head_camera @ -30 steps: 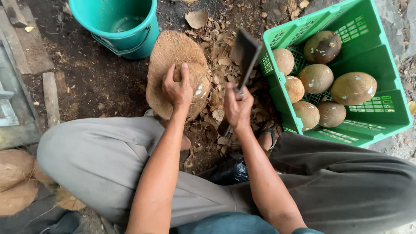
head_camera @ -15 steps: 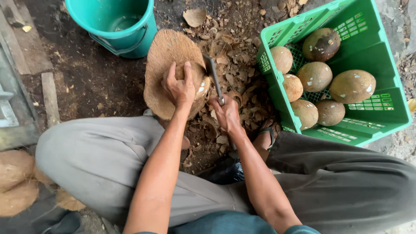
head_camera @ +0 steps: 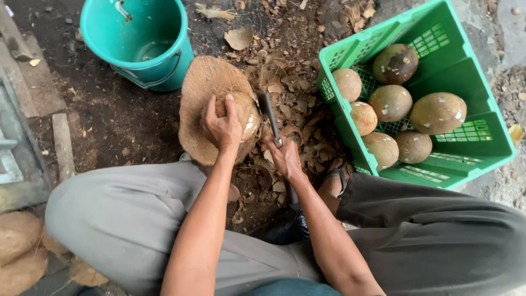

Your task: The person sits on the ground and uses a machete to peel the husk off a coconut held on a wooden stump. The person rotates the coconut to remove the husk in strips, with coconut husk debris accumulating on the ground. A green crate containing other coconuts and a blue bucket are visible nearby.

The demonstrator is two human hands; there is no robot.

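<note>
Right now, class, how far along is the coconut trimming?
Done: seven trimmed coconuts lie in the green crate. In hand: the left hand steadies a coconut on the round block while the right hand holds the cleaver against it. Left: brown husks wait beside the knee.

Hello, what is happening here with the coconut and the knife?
A person sits on the ground. The left hand steadies a coconut on a round wooden block. The right hand holds a cleaver, its blade against the coconut's side. Husk chips cover the ground. A green crate holds seven peeled coconuts, and a teal bucket stands beyond the block.
</note>
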